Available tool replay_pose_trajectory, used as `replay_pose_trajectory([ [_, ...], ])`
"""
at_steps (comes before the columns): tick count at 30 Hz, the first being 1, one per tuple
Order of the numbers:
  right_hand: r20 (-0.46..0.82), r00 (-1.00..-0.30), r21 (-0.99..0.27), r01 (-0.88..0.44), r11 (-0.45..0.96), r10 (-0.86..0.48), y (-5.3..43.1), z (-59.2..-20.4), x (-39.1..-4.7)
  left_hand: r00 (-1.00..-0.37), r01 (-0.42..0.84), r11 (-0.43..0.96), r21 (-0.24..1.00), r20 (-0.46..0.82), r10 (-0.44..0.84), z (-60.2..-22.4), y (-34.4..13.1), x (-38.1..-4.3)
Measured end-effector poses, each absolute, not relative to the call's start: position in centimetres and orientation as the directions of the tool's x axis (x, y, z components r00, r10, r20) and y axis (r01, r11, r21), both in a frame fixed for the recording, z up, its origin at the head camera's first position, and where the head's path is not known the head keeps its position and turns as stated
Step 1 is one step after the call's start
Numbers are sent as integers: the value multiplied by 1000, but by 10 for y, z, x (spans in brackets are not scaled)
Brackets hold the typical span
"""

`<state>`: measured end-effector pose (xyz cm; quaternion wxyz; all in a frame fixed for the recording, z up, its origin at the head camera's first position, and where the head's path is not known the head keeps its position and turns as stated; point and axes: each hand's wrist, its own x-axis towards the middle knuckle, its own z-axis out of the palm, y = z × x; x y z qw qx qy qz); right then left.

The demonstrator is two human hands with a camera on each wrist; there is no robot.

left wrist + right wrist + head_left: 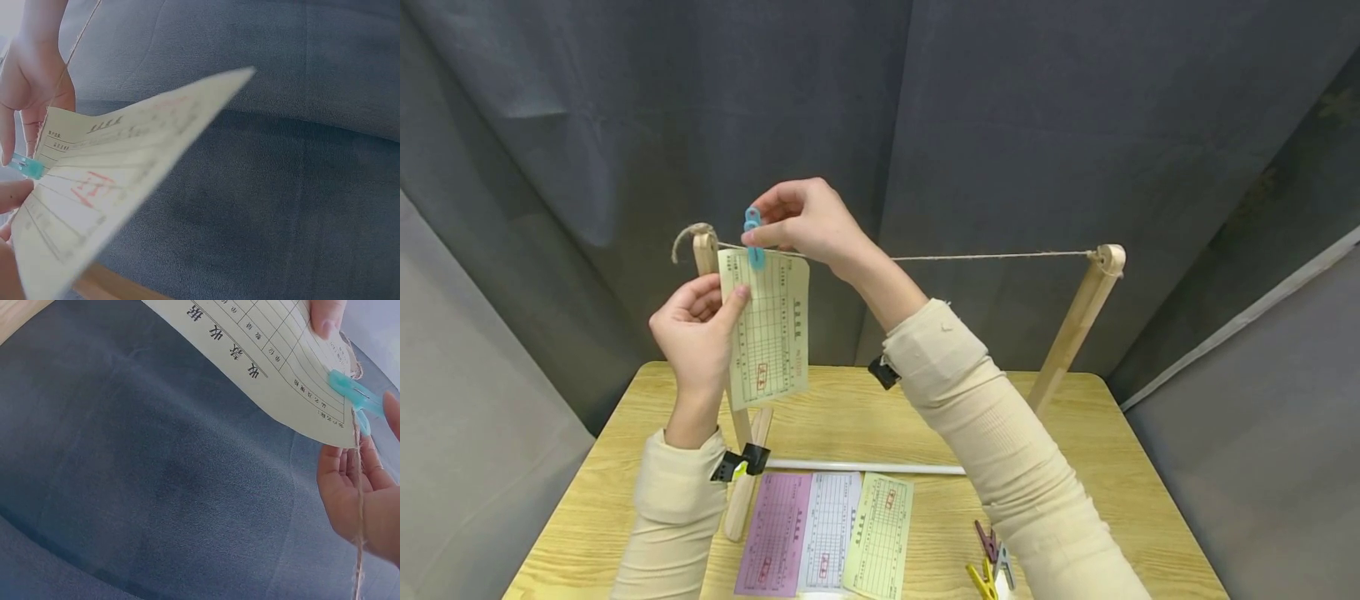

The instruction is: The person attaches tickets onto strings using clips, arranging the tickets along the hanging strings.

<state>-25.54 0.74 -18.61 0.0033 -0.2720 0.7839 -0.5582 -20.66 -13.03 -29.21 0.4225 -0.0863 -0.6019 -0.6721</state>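
Right grip (816, 218) pinches a blue clothespin (756, 257) at the top of a yellow receipt (775, 333)
Left grip (702, 329) pinches the receipt's side — thin paper, likely light, limp and easily creased, best held flat near the top. The receipt is at the twine (992, 257) beside the left wooden post (705, 257), above the desk (865, 412).

A string (992, 257) spans left post (706, 252) to right post (1075, 325); near its left end, a clip (757, 257) sits on a receipt (778, 342). On the near table (587, 508), three slips (830, 533) lie left of loose pegs (989, 588).
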Motion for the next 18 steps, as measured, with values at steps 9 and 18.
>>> replay_pose_trajectory([
  [9,291,-850,-889,-410,204,-439,9,-184,-253,-640,653,131,746,636,-432,-292,-134,-204],
  [18,285,-851,-899,-397,184,-441,10,-180,-249,-690,552,289,782,624,-367,-292,-142,-197],
])
